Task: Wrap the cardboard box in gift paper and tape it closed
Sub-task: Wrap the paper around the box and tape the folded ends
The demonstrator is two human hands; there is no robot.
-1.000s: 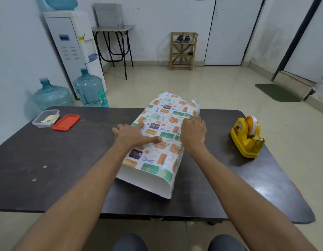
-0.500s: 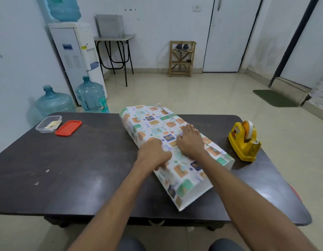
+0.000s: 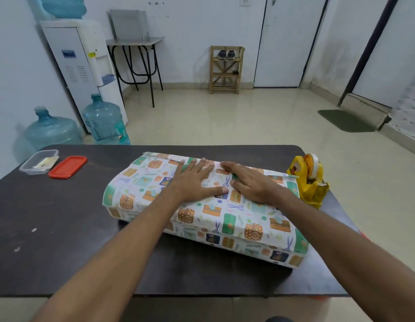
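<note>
My grip is flat, not closed: left hand (image 3: 194, 180) and right hand (image 3: 250, 184) press straight-fingered on the gift paper (image 3: 236, 212). Thin, slippery, tearable, I judge; pin it flat on top, never pinch.

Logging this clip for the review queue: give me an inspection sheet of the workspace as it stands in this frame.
Surface: dark table, scuffed, with a few pale specks.
Job's things: gift paper wrapped over the box, lying across the table; the cardboard is hidden. Yellow tape dispenser beside its right end, roll loaded.
Clutter: clear plastic container and red lid side by side at the far left.
Hands: left hand and right hand flat on top of the paper, fingers straight, close together.
Cables: nothing seen.
Surroundings: water dispenser, water jugs on the floor, wooden rack, green mat.
</note>
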